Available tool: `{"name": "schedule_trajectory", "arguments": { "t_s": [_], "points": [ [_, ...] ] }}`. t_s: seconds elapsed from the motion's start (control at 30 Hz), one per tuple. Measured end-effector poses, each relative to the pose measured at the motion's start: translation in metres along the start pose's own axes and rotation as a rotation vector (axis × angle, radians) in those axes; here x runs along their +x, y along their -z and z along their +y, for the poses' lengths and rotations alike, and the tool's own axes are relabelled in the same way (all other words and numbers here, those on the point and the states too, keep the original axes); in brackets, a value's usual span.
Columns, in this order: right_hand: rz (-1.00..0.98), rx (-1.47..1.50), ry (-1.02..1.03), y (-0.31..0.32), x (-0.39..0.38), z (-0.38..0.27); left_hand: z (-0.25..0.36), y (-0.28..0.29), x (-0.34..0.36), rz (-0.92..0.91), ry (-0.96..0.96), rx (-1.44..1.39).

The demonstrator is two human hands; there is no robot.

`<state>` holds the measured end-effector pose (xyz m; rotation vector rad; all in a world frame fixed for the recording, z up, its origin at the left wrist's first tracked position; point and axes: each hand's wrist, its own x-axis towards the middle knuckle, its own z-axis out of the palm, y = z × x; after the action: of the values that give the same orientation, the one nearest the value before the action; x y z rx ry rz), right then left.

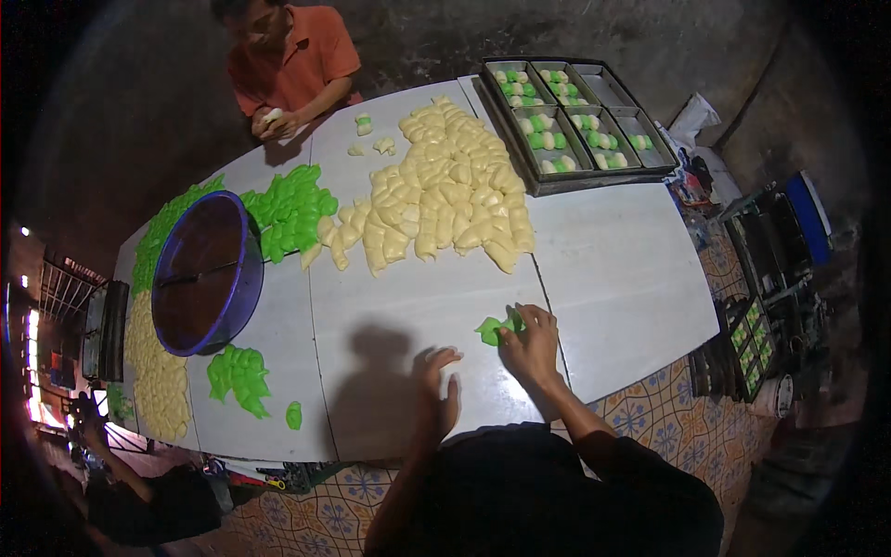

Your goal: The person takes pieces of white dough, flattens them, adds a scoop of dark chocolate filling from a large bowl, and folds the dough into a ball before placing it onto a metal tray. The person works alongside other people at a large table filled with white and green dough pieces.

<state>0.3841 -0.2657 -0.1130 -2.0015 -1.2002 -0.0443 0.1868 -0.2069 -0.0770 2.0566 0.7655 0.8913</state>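
Observation:
A small piece of green dough (489, 330) is at the fingers of my right hand (534, 345), which are closed on its right part over the white tabletop; the dough's left end sticks out flat. To its left, my left hand (439, 381) hovers near the table's front edge, thumb and fingers apart, with nothing in it. Beyond my hands lies a broad spread of cream dough pieces (445, 190), packed side by side. A cluster of green dough pieces (288, 209) adjoins it on the left.
A purple basin (243, 302) with brown filling stands at the left, beside more green dough (238, 376) and cream dough (160, 381). A dark divided tray (580, 178) at the far right holds green and cream dough rolls. Across the table (613, 278), a person in an orange shirt (320, 42) handles dough.

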Motion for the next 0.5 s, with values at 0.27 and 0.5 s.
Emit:
{"name": "schedule_trajectory", "arguments": {
  "t_s": [0.27,0.5],
  "points": [
    [0.026,0.667,-0.317,0.032,-0.006,0.031,-0.047,-0.099,0.045,-0.296,-0.199,0.376],
    [0.121,1.743,-0.328,0.159,0.011,0.057,-0.016,-0.067,0.046,-0.094,0.423,-0.737]
  ]
}}
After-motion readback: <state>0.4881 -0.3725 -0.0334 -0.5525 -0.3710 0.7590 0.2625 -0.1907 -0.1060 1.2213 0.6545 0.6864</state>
